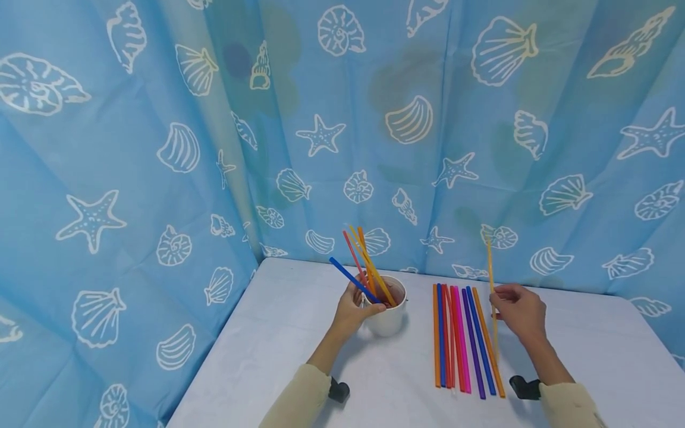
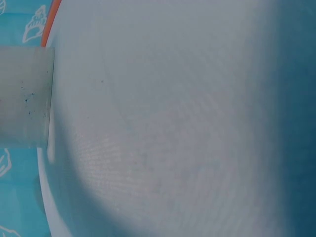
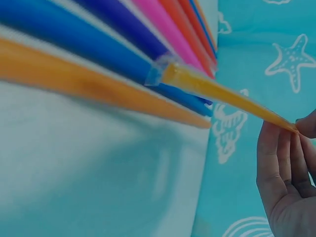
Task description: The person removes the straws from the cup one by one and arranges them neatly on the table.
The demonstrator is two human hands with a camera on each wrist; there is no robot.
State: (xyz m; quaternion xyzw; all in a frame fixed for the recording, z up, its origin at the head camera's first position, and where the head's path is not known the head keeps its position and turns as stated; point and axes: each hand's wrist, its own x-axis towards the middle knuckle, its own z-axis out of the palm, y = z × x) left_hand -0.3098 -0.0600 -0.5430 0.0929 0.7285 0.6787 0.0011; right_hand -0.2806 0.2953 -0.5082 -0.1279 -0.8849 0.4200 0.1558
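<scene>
My left hand [image 1: 350,312] holds the white cup [image 1: 386,321] by its rim, thumb across the near side and fingers at the far left. Several straws lean in that cup: a blue straw [image 1: 353,279], a red one [image 1: 353,252] and yellow-orange ones [image 1: 380,276]. In the left wrist view only the side of the cup [image 2: 24,98] shows, no hand. My right hand [image 1: 521,312] pinches a yellow straw [image 1: 490,267] between thumb and fingers, tilted above the table. Clear film juts past its near end in the right wrist view, where the hand [image 3: 291,173] grips farther along.
Left of the right hand, a row of straws lies side by side: orange [image 1: 436,339], blue, red, pink [image 1: 463,345], purple [image 1: 473,345], blue and orange. They rest on a white-covered table [image 1: 241,380]. Blue shell-patterned curtains [image 1: 364,148] hang behind and at left.
</scene>
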